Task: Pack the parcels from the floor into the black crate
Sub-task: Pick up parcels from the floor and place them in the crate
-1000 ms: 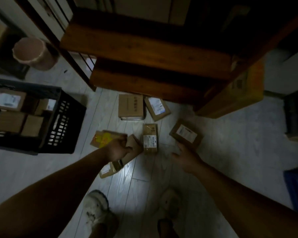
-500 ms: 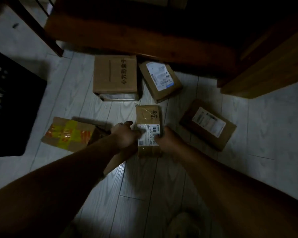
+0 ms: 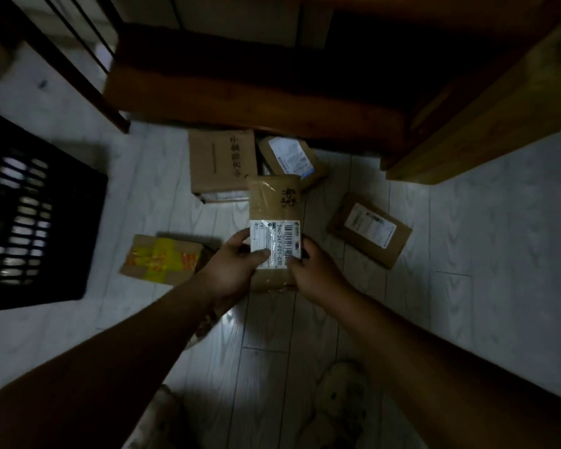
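My left hand (image 3: 230, 270) and right hand (image 3: 318, 273) grip 1 parcel (image 3: 274, 202); 4 others (image 3: 222, 163) lie unpacked around it; crate (image 3: 46, 202) leftward.

Head camera looks steeply down, close above floor (image 3: 486, 254).

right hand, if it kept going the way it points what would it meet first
The taped parcel that the right hand itself grips. Past it, probably the left hand on the parcel's other edge, though depth is unclear in this view.
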The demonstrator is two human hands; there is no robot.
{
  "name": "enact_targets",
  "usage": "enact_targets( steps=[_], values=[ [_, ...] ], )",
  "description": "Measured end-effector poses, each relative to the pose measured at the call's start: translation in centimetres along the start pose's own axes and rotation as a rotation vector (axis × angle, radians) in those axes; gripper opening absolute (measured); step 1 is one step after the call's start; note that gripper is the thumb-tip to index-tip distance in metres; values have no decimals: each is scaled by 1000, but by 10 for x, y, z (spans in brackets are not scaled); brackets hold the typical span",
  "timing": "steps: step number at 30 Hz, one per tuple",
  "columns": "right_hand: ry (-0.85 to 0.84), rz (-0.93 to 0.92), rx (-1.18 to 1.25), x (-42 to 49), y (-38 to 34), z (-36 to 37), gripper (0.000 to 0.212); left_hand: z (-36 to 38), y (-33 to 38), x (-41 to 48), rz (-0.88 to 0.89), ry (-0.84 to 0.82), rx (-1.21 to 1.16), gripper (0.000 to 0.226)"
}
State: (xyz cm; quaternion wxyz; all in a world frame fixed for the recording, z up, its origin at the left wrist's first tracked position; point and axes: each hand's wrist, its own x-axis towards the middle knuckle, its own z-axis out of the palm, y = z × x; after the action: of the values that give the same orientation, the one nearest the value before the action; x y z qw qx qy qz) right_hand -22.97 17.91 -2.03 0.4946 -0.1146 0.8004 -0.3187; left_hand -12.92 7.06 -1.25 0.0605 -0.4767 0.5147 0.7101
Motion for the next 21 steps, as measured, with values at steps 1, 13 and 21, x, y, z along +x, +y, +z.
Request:
enact_targets(
  steps=[1,13,21],
  values=[
    [-2,-22,-2,-25,-24,-4,40,-8,20,-28,26,-30,30,48],
    [104,-301,95,-335,-308,-11,58,-131,265,-347,197,-84,106,52],
    [331,-468,173,-452,-398,-34,88,-177,331,-500,299,67,528,43]
  ],
)
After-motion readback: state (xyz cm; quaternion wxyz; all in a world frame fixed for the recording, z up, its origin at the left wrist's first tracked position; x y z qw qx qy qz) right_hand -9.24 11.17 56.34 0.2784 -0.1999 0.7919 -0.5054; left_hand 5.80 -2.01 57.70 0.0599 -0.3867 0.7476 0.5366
